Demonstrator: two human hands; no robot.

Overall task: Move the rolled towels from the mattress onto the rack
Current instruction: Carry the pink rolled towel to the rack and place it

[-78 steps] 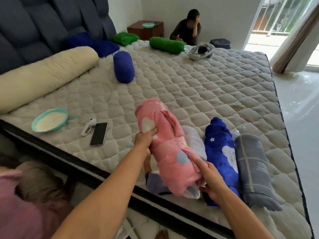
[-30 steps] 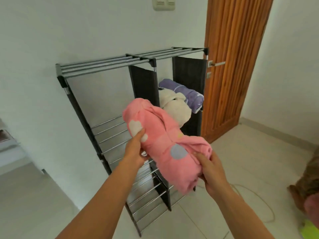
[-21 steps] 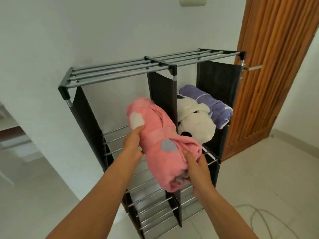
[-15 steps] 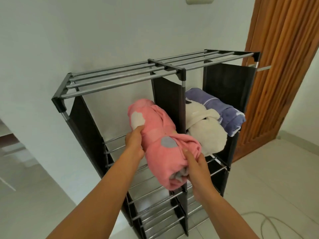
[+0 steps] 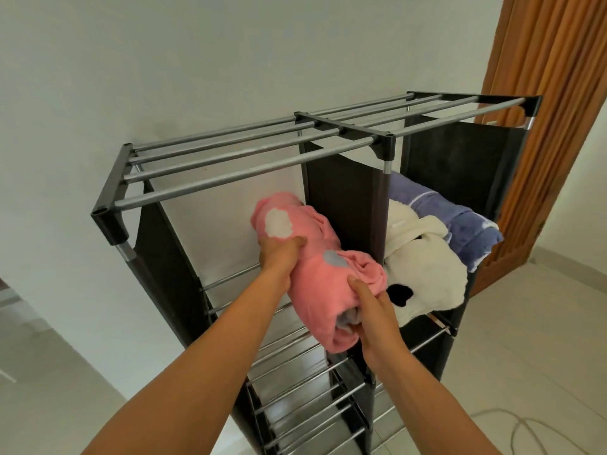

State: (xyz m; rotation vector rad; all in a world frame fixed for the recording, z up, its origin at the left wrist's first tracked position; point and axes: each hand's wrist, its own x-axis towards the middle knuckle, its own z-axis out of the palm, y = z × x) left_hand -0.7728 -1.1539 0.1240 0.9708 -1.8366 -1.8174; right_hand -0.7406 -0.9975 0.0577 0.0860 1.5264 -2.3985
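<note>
A: Where is the pink towel (image 5: 315, 274)?

B: It is rolled up and held in the upper left compartment of the rack (image 5: 249, 165), just left of the dark middle divider (image 5: 345, 205). Its far end points toward the wall (image 5: 164, 60), and its near end sticks out past the front of the rack. I cannot tell whether its underside rests on the shelf bars.

A: How are the hands placed?

B: The left hand (image 5: 277, 256) grips the roll on its left side, thumb pressed across the top just below a white patch. The right hand (image 5: 374, 316) holds the near end, its thumb lying on the pink cloth and its fingers curled round the roll's end, where a bit of pale blue lining shows.

A: What is in the right compartment?

B: A white towel (image 5: 423, 267) with a black patch lies rolled just beside the divider. A blue towel (image 5: 460, 224) with pale stripes lies touching it on the far side, against the rack's right panel. Both ends stick out at the front.

A: And the rest?

B: The rack's top is made of grey metal bars with black corner joints. More bar shelves show lower down. A wooden door (image 5: 551, 93) stands to the right, and a pale cable (image 5: 525, 431) lies looped on the tiled floor (image 5: 542, 339).
</note>
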